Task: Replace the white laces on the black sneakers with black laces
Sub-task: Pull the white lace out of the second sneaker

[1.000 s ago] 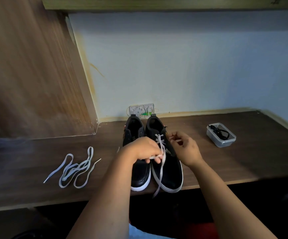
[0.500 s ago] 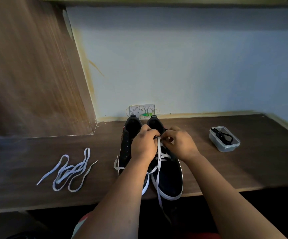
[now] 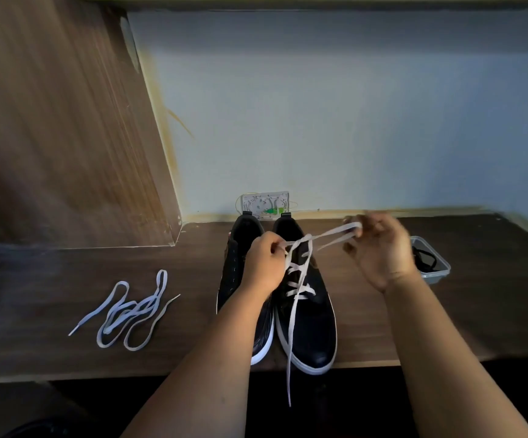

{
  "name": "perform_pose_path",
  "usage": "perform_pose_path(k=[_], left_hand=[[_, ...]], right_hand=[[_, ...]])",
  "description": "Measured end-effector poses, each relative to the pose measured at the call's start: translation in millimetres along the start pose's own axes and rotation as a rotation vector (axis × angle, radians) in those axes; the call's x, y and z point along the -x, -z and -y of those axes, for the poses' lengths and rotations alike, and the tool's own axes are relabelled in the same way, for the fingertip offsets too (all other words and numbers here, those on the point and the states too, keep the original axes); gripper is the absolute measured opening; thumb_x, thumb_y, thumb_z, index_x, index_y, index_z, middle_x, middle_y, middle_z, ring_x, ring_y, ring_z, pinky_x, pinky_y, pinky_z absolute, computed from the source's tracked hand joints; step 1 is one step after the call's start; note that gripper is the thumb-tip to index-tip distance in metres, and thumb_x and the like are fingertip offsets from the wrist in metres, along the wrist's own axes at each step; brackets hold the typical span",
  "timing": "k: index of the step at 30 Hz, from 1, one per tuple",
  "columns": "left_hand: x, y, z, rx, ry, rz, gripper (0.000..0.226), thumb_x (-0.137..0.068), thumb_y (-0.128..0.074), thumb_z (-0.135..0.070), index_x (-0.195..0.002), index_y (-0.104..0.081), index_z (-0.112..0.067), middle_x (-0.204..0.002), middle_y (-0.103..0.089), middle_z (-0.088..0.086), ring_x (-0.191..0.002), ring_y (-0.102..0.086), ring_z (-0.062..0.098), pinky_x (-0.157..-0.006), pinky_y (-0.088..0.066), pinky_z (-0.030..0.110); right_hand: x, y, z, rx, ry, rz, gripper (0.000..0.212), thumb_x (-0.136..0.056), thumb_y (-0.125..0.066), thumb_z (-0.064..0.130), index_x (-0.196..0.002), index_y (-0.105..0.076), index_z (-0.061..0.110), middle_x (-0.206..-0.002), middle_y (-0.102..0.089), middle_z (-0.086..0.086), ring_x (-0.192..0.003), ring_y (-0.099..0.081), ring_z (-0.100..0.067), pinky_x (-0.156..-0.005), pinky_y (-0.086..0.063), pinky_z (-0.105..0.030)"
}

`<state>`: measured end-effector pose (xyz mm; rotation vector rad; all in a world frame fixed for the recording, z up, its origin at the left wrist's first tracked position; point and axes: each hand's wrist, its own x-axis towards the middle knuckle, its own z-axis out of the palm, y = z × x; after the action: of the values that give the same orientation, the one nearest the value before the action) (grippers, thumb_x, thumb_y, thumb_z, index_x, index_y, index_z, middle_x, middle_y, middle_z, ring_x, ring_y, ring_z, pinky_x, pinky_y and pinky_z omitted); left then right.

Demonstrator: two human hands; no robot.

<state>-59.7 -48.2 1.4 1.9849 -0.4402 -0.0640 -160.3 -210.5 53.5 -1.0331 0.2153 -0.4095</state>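
Note:
Two black sneakers with white soles stand side by side on the dark wooden table [image 3: 66,352], toes toward me. The left sneaker [image 3: 240,279] has no lace. The right sneaker [image 3: 310,324] still carries a white lace [image 3: 297,289] in its lower eyelets. My left hand [image 3: 264,267] pinches the lace at the top of the right sneaker. My right hand [image 3: 379,251] grips a loop of the same lace, stretched up and to the right. One lace end hangs down over the table's front edge. A black lace [image 3: 424,259] lies in a clear plastic container [image 3: 438,273] behind my right hand.
A loose white lace [image 3: 130,311] lies coiled on the table to the left of the sneakers. A white socket plate [image 3: 264,204] sits on the wall just behind them. A wooden panel [image 3: 51,137] closes off the left side.
My right hand has moved up and to the right, drawing a length of white lace out of the right sneaker's upper eyelets. My left hand has stayed at the sneaker's top.

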Motion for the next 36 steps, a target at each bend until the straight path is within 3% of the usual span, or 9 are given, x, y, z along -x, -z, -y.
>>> perform_pose_path(k=[3, 6, 11, 17, 21, 24, 28, 32, 36], left_hand=[[3.6, 14.9, -27.2, 0.706, 0.329, -0.061, 0.020, -0.091, -0.042, -0.005, -0.080, -0.054, -0.017, -0.081, -0.059, 0.005, -0.058, -0.042, 0.010, -0.052, -0.028, 0.023], [11.6, 45.3, -44.5, 1.175, 0.343, -0.203, 0.022, -0.086, -0.035, -0.006, -0.071, -0.047, -0.016, -0.061, -0.054, -0.001, -0.050, -0.033, 0.010, -0.047, -0.017, 0.022], [15.7, 86.8, -39.4, 1.331, 0.275, -0.372, 0.027, -0.089, -0.037, -0.027, -0.063, -0.039, -0.020, -0.049, -0.038, -0.007, -0.045, -0.031, 0.011, -0.047, -0.013, 0.024], [19.4, 87.1, -8.8, 0.359, 0.244, -0.237, 0.050, -0.092, -0.056, -0.039, -0.048, -0.058, -0.016, -0.063, -0.065, 0.008, -0.048, -0.050, 0.008, -0.065, -0.040, 0.028], [34.7, 67.2, -25.8, -0.340, 0.082, 0.354, 0.038, -0.089, -0.058, -0.053, -0.073, -0.070, -0.021, -0.061, -0.067, -0.008, -0.060, -0.061, 0.009, -0.069, -0.048, 0.026], [43.3, 58.5, -48.3, -0.849, 0.026, 0.630, 0.042, -0.080, -0.064, -0.062, -0.100, -0.069, -0.025, -0.100, -0.070, -0.005, -0.092, -0.065, 0.015, -0.085, -0.053, 0.030], [44.0, 54.6, -66.8, -1.057, 0.112, 0.606, 0.076, -0.074, -0.076, -0.052, -0.131, -0.050, -0.011, -0.134, -0.050, 0.010, -0.118, -0.055, 0.027, -0.098, -0.050, 0.037], [44.0, 63.9, -92.8, -1.103, 0.193, 0.572, 0.033, -0.088, -0.061, -0.009, -0.119, -0.056, 0.001, -0.113, -0.059, 0.016, -0.111, -0.060, 0.030, -0.087, -0.051, 0.033], [44.4, 70.8, -103.0, -1.137, 0.180, 0.406, 0.019, -0.092, -0.051, -0.003, -0.108, -0.061, -0.003, -0.097, -0.061, 0.011, -0.095, -0.060, 0.027, -0.075, -0.045, 0.031]], right_hand=[[8.4, 18.4, 19.9, -0.274, 0.062, -0.051, 0.043, -0.089, -0.053, 0.039, -0.050, -0.049, 0.021, -0.054, -0.042, 0.004, -0.074, -0.058, -0.015, -0.084, -0.041, -0.036], [12.1, 37.6, 27.7, -0.418, 0.106, -0.089, 0.046, -0.084, -0.064, 0.045, -0.061, -0.029, 0.025, -0.051, -0.035, 0.006, -0.076, -0.058, -0.012, -0.080, -0.042, -0.035], [20.0, 52.2, 30.2, -0.552, 0.133, -0.049, 0.056, -0.082, -0.061, 0.053, -0.042, -0.037, 0.023, -0.055, -0.041, 0.011, -0.074, -0.050, -0.011, -0.070, -0.038, -0.029], [22.7, 26.3, 11.8, -0.278, 0.004, -0.037, 0.033, -0.078, -0.065, 0.041, -0.061, -0.047, 0.021, -0.067, -0.052, 0.002, -0.068, -0.050, -0.015, -0.068, -0.039, -0.032], [22.5, -2.7, -22.8, 0.511, -0.004, -0.066, 0.017, -0.092, -0.062, 0.022, -0.076, -0.058, 0.017, -0.077, -0.064, 0.000, -0.076, -0.059, -0.016, -0.074, -0.043, -0.029], [19.5, -7.9, -46.7, 1.016, 0.137, -0.039, 0.004, -0.091, -0.061, 0.019, -0.092, -0.063, 0.022, -0.090, -0.065, 0.003, -0.085, -0.061, -0.016, -0.078, -0.049, -0.028], [15.7, -5.8, -70.0, 1.377, 0.341, 0.094, 0.039, -0.095, -0.050, 0.018, -0.132, -0.053, 0.029, -0.115, -0.049, -0.002, -0.108, -0.049, -0.024, -0.096, -0.045, -0.039], [13.4, -17.6, -81.0, 1.555, 0.287, 0.068, 0.048, -0.098, -0.043, 0.029, -0.145, -0.036, 0.035, -0.136, -0.036, -0.003, -0.122, -0.035, -0.026, -0.100, -0.038, -0.043], [2.8, -25.4, -74.8, 1.643, 0.216, 0.012, 0.036, -0.099, -0.039, 0.037, -0.134, -0.047, 0.032, -0.136, -0.034, -0.003, -0.122, -0.031, -0.027, -0.098, -0.035, -0.045]])
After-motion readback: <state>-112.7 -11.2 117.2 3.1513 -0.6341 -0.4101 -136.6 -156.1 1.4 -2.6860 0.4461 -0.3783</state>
